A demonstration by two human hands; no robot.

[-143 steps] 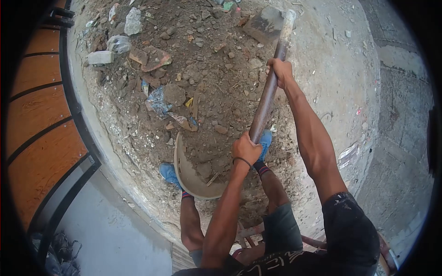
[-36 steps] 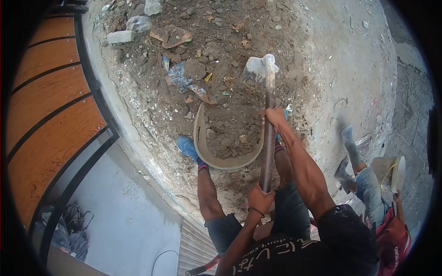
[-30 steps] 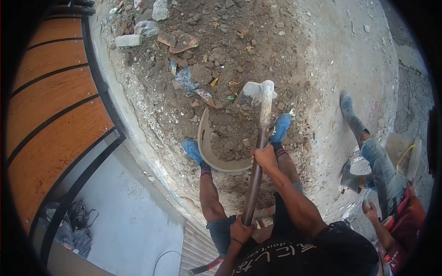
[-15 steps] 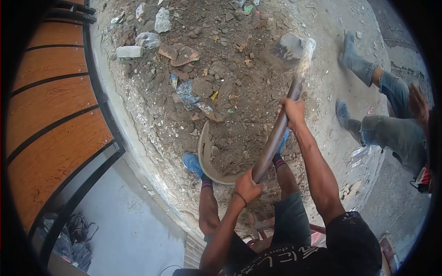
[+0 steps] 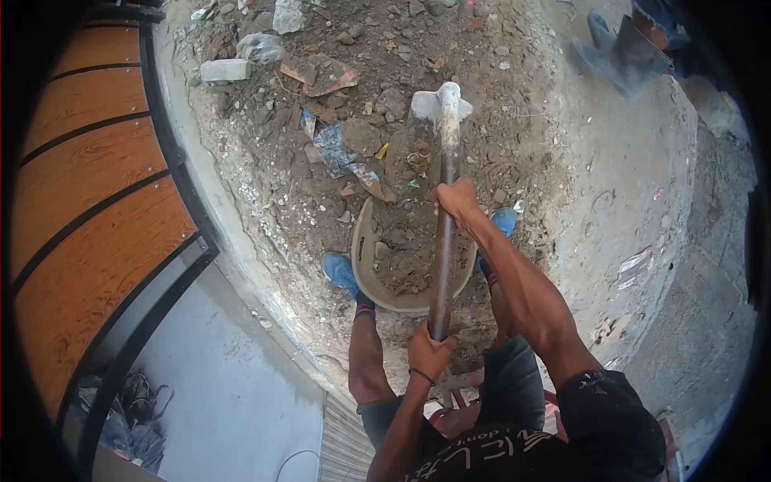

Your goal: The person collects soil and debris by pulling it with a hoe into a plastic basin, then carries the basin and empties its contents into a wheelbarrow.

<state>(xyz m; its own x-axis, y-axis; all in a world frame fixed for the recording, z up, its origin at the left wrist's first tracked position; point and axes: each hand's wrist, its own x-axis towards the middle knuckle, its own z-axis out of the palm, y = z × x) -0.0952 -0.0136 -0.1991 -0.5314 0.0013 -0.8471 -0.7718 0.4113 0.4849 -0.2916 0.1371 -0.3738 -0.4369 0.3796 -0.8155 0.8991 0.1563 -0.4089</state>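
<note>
Both of my hands are wrapped around the long brown handle of a hoe. Low on the handle, near its end, is my left hand; farther up grips my right hand. The hoe's pale, worn head is over the dirt ahead of me, its blade partly hidden. Between my blue shoes sits a beige U-shaped soil scoop with dirt in it, and the handle passes above its right part.
Rubble surrounds the dirt: a pale block, a broken brick and a crumpled wrapper. An orange slatted panel with a black frame borders the left. Another person's boots stand on concrete at upper right.
The hoe head has swung left, from the upper right to nearly straight ahead, and my right hand moved left and slightly down with it. The other person has shifted toward the upper right.
</note>
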